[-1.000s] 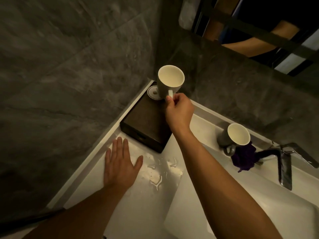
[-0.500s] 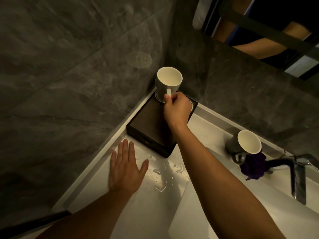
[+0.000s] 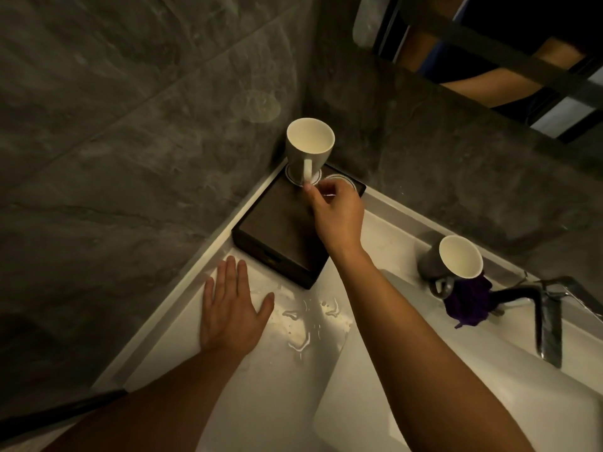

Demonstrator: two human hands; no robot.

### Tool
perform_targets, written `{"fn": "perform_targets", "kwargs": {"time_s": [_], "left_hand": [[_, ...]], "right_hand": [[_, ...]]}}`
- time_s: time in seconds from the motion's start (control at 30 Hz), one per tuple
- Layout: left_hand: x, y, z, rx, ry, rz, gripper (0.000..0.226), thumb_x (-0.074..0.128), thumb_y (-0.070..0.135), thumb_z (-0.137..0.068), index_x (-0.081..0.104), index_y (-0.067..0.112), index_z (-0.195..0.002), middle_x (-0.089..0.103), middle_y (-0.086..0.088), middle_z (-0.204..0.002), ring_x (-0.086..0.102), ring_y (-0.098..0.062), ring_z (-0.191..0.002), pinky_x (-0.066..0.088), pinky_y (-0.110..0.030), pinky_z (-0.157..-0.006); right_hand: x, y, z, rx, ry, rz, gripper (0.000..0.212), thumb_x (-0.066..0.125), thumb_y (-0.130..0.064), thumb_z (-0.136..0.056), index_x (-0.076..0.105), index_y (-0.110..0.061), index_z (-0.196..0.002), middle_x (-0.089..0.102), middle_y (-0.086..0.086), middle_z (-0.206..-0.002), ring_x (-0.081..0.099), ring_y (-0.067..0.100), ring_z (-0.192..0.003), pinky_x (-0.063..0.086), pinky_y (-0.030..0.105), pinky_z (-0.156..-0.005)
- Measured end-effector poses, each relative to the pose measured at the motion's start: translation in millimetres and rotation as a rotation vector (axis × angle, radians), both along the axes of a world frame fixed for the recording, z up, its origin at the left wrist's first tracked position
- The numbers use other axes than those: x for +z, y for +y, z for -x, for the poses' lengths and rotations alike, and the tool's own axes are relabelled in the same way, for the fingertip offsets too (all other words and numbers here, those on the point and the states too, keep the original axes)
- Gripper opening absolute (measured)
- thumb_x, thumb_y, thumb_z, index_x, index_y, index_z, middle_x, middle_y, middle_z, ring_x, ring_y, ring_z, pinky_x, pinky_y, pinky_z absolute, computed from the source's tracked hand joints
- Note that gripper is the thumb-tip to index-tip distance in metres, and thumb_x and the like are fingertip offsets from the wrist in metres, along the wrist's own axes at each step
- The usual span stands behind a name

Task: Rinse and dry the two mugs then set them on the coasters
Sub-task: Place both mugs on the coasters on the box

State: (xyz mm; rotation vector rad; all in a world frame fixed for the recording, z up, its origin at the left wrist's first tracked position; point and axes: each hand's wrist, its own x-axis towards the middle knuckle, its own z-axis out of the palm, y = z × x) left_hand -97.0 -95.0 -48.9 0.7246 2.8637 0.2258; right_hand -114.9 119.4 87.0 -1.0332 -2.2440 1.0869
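A white mug (image 3: 310,145) stands upright on a round white coaster (image 3: 316,181) at the far corner of a dark wooden tray (image 3: 274,226). My right hand (image 3: 339,213) reaches over the tray, thumb and forefinger pinched at the lower end of the mug's handle. A second coaster (image 3: 341,181) lies just right of the first, partly hidden behind that hand. A grey mug with a white inside (image 3: 456,259) stands on the counter ledge at the right. My left hand (image 3: 231,308) lies flat on the white counter, fingers spread, holding nothing.
A purple cloth (image 3: 470,301) sits against the grey mug, beside a dark faucet (image 3: 548,314) over the white basin (image 3: 375,402). Water puddles (image 3: 306,324) lie on the counter near my left hand. Grey stone walls meet behind the tray; a mirror is above.
My right hand lowered the white mug onto the left coaster and slid down to the bottom of the handle. The second coaster came into sight. My left hand stayed flat.
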Motion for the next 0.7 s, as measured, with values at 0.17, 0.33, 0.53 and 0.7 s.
{"fn": "perform_targets", "kwargs": {"time_s": [0.17, 0.33, 0.53, 0.7], "left_hand": [[2.8, 0.3, 0.5, 0.0, -0.002, 0.006, 0.095, 0.017, 0.073, -0.095, 0.009, 0.013, -0.167, 0.006, -0.011, -0.176, 0.003, -0.026, -0.163, 0.008, -0.048, -0.131], [5.6, 1.1, -1.6, 0.003, -0.006, 0.021, 0.091, 0.024, 0.07, -0.098, 0.011, 0.012, -0.167, 0.007, -0.012, -0.176, 0.004, -0.027, -0.163, 0.007, -0.048, -0.131], [4.7, 0.0, -3.3, 0.0, 0.0, 0.023, 0.092, 0.022, 0.072, -0.098, 0.01, 0.012, -0.167, 0.007, -0.012, -0.176, 0.003, -0.026, -0.163, 0.004, -0.047, -0.13], [4.1, -0.3, -4.6, 0.001, 0.012, 0.013, 0.09, 0.026, 0.069, -0.099, 0.014, 0.01, -0.166, 0.011, -0.013, -0.175, 0.006, -0.028, -0.162, 0.007, -0.048, -0.131]], "right_hand": [[-22.2, 2.1, -83.9, -0.117, -0.022, -0.076, 0.027, 0.067, -0.043, -0.095, 0.069, -0.022, -0.112, 0.069, -0.005, -0.105, 0.065, 0.008, -0.092, 0.059, 0.034, -0.083], [-52.2, -3.2, -175.6, -0.353, 0.008, -0.019, 0.017, 0.067, -0.041, -0.096, 0.067, -0.026, -0.105, 0.07, -0.003, -0.101, 0.066, 0.008, -0.088, 0.06, 0.039, -0.082], [-61.4, 28.0, -220.1, -0.658, -0.022, 0.025, 0.035, 0.068, -0.039, -0.095, 0.064, -0.011, -0.115, 0.069, 0.006, -0.105, 0.064, 0.015, -0.085, 0.057, 0.036, -0.083], [-60.7, 53.3, -225.4, -0.652, -0.049, 0.069, 0.036, 0.067, -0.038, -0.096, 0.066, -0.009, -0.117, 0.071, 0.005, -0.109, 0.066, 0.017, -0.095, 0.054, 0.031, -0.086]]}}
